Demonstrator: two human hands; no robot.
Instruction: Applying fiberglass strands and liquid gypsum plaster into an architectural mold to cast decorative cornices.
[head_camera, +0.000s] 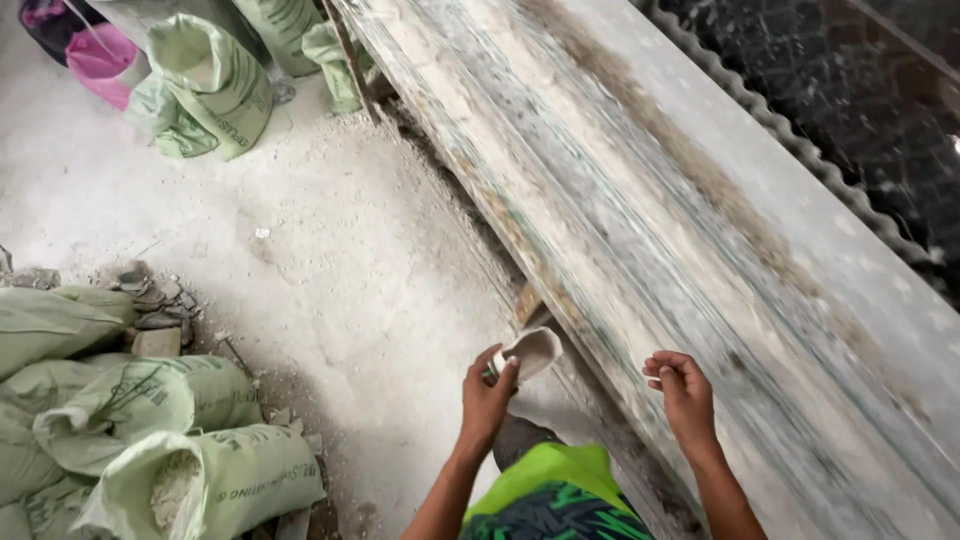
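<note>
My left hand grips a small scoop-like tool with a pale, plaster-caked blade, held just below the near edge of a long dusty board. My right hand hovers over the board's near edge with its fingers curled in and nothing visible in them. The board runs from the upper middle down to the lower right, smeared with white and brown residue. My green and dark patterned clothing shows at the bottom.
Several pale green sacks of white powder lie at the lower left; more sacks and a pink bucket stand at the upper left. Rubble lies on the dusty floor. A dark corrugated sheet lies beyond the board.
</note>
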